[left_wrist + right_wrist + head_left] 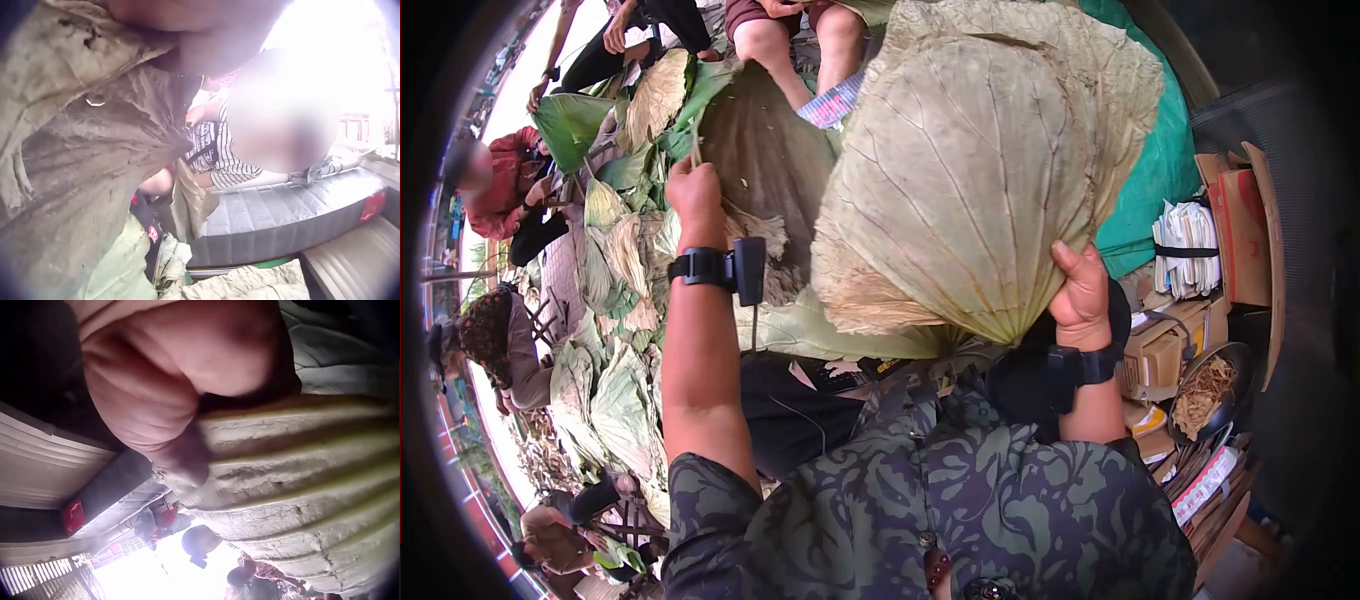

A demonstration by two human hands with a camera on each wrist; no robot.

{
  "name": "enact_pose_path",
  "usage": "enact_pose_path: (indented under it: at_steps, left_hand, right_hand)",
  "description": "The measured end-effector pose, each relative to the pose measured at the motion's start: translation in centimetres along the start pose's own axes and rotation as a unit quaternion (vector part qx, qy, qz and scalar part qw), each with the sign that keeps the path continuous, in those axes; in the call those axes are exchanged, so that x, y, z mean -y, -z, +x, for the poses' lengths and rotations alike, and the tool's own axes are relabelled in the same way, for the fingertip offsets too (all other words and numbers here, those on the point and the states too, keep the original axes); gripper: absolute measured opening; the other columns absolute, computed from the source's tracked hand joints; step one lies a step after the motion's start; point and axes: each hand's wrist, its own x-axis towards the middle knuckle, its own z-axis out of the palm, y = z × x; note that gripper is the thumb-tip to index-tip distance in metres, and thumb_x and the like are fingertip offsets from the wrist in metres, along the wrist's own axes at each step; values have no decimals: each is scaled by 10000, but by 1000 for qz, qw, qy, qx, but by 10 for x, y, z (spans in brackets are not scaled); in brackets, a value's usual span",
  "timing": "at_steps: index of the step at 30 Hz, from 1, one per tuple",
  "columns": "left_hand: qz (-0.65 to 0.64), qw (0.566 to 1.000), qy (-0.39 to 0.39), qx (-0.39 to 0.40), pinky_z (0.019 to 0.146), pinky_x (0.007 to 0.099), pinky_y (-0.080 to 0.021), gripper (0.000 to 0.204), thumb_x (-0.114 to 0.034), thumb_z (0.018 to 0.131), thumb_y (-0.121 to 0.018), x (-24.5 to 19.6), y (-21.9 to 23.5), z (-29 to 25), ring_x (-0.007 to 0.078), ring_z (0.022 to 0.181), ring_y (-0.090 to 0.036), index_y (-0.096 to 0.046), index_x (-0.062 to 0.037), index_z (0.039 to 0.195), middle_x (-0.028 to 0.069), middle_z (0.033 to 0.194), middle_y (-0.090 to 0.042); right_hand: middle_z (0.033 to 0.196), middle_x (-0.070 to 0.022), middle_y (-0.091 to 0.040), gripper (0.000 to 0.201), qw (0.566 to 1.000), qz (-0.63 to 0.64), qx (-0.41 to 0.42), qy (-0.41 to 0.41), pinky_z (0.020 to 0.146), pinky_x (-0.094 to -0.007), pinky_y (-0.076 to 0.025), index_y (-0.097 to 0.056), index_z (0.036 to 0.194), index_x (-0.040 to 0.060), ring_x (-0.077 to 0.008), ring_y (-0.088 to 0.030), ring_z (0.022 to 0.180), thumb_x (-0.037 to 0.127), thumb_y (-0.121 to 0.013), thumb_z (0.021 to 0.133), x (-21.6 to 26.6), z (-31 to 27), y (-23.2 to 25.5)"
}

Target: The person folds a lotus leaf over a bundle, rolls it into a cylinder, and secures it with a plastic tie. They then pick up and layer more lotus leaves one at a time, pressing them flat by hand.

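My right hand (1083, 290) grips a folded, dried lotus leaf (975, 180) near its narrow base, thumb on the face towards me. Pale and fan-shaped, with raised veins, it has browner, ragged layers behind it. In the right wrist view, thick ribs (281, 481) run out from under the fingers. On the other side, my left hand (696, 205) pinches the edge of a darker brown lotus leaf (765, 150), which hangs to the right of that hand. The left wrist view shows this leaf's wrinkled brown surface (81, 169) close up, below the hand.
Lotus leaves (625, 390) lie heaped at the left, with several seated people around them. A green sheet (1150, 180) is behind the held leaf. At the right stand a strapped paper bundle (1187, 250), cardboard boxes (1245, 235) and a dark pan (1238, 385) of dry brown pieces.
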Motion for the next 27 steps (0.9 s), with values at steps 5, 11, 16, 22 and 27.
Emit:
enact_pose_path:
  at_steps: [5, 11, 16, 22, 27]
  left_hand:
    - [-153, 971, -181, -31, 552, 190, -391, 165, -15, 759, -581, -110, 80, -2, 56, 611, -476, -560, 18, 920, 11, 752, -563]
    - [-108, 946, -306, 11, 630, 213, -442, 109, -44, 822, -592, -145, 81, -51, 86, 676, -535, -563, -8, 920, 37, 814, -594]
    - [57, 900, -429, 56, 637, 253, -440, 121, -7, 791, -572, -132, 28, -152, 137, 753, -559, -548, -53, 901, 52, 843, -611]
    - [142, 763, -546, 315, 799, 354, -411, 121, -68, 697, -540, -44, -16, -234, 215, 873, -559, -548, -119, 807, -1, 888, -618]
    - [247, 709, -555, 358, 987, 439, -296, 115, -128, 737, -500, -25, 7, -223, 192, 1051, -505, -558, -158, 831, -37, 994, -599]
  right_hand:
    - [931, -74, -617, 217, 986, 7, -103, -131, 796, -338, -463, -568, 1009, -4, -183, -587, 840, -10, -561, 793, -116, 17, 3]
    - [980, -156, -586, 319, 960, -198, -157, -123, 781, -399, -486, -498, 1091, -55, -235, -592, 865, 50, -585, 803, -179, 31, 31]
    - [1050, -215, -562, 593, 839, -472, -228, 145, 762, -371, -466, -439, 1200, 3, -282, -583, 869, 360, -641, 773, -89, 0, 7]
    - [1244, -171, -485, 714, 882, 408, 118, -205, 927, -442, -403, -369, 1283, 28, -357, -491, 1102, 596, -377, 849, -61, 22, 20]
    - [1115, -226, -539, 630, 970, 115, 56, -205, 902, -392, -433, -308, 1310, -7, -300, -569, 977, 409, -499, 877, -57, 33, 42]
